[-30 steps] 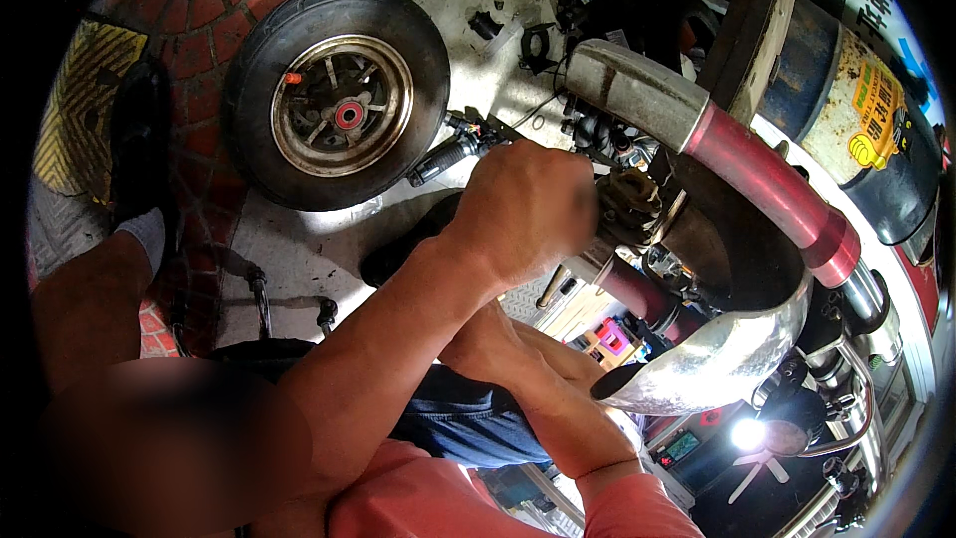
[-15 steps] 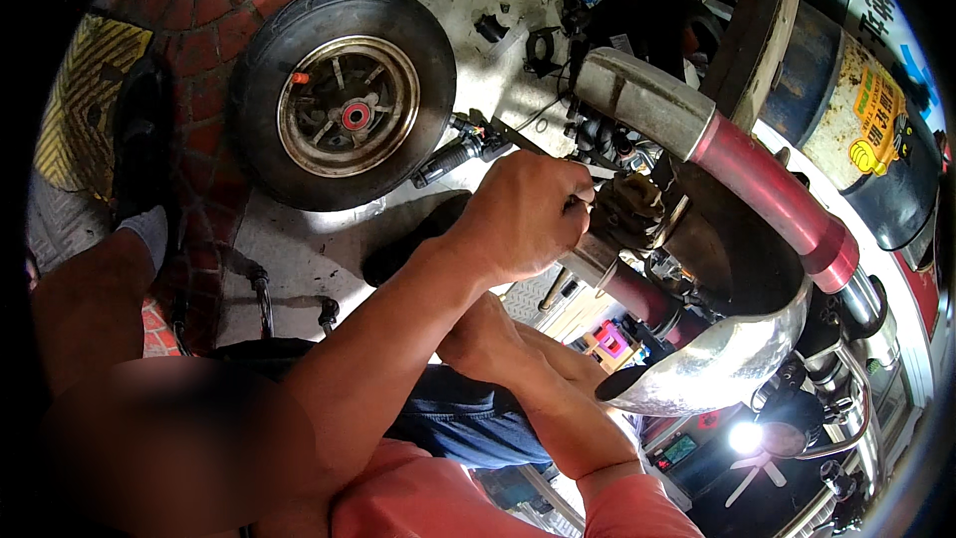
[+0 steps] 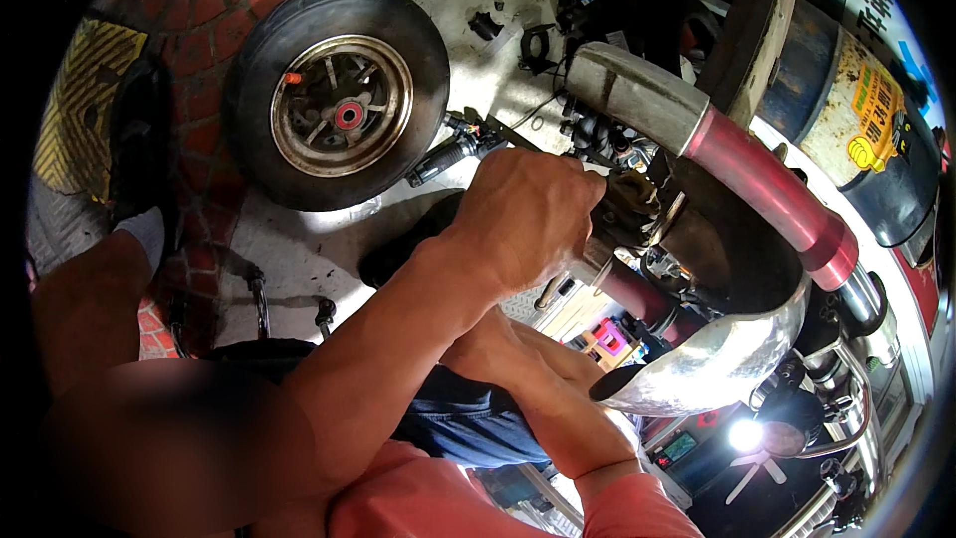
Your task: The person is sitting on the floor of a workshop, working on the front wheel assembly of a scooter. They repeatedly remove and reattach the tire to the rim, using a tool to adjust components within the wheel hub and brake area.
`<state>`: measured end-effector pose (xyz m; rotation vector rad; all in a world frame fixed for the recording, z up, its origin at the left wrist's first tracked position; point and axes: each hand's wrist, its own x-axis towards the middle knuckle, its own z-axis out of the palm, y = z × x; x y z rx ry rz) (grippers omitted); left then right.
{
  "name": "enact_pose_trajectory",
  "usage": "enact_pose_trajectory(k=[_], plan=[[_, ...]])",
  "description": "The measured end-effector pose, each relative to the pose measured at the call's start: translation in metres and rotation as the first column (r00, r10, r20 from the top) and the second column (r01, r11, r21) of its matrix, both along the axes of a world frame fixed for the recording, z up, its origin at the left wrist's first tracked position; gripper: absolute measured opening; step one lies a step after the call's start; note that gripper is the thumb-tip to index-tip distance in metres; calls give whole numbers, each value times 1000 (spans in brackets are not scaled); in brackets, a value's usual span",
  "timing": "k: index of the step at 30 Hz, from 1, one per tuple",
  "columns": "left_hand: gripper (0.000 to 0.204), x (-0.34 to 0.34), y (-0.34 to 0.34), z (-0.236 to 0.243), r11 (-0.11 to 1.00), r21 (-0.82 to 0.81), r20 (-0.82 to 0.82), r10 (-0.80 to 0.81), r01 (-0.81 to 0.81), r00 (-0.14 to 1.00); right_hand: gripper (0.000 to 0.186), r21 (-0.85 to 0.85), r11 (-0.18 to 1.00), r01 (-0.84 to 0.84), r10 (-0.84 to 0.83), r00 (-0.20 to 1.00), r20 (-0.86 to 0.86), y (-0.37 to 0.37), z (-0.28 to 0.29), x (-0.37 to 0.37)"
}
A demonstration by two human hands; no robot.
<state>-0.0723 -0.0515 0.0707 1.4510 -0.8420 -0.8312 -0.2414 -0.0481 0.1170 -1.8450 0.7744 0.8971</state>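
My left hand [image 3: 533, 214] is closed in a fist, knuckles up, beside a worn brownish metal part [image 3: 633, 201] near the lower end of a vehicle's front fork. What it grips is hidden behind its fingers. Under my left forearm lies my right hand [image 3: 485, 344], its fingers out of sight. The fork has a red leg with a grey metal end [image 3: 637, 85], and a second red leg [image 3: 642, 297] runs nearer to my hands. A shiny silver fender [image 3: 717, 369] curves between and below the legs.
A detached wheel with a black tire [image 3: 244, 110] lies on the floor at the far left. Near it rests a dark shock-absorber-like part [image 3: 443, 157]. Loose small parts [image 3: 486, 26] are scattered at the back. A lit lamp [image 3: 745, 435] shines at lower right; a rusty drum [image 3: 832, 105] stands right.
My left fist has turned slightly and shifted a little to the right, covering the dark gap seen before between its fingers. The whole view has shifted slightly. My right hand stays under the left forearm.
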Motion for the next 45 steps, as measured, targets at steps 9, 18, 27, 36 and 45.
enact_pose_trajectory(k=[9, 18, 27, 36, 45], plan=[[12, 5, 0, 6, 997, 54, 71, -51, 47, 996, 45, -109, 973, -205, 201, 979, -45, 0, 5, 5], [10, -15, -6, 5, 1000, 20, 20, 16, -16, 1000, 42, 65, 994, 92, -93, 996, 16, 2, -1, -15], [10, -10, -7, -4, 999, -40, -7, 29, -29, 1000, 48, -90, 984, -151, 161, 979, 124, -1, -2, -1], [21, 9, -9, -12, 982, -22, -105, -189, 188, 976, 31, -152, 984, -94, 105, 992, 65, -3, 2, 17], [30, 9, -16, -15, 977, -69, 10, -200, 200, 980, 24, -141, 986, -85, 100, 990, 99, -1, 4, 17]])
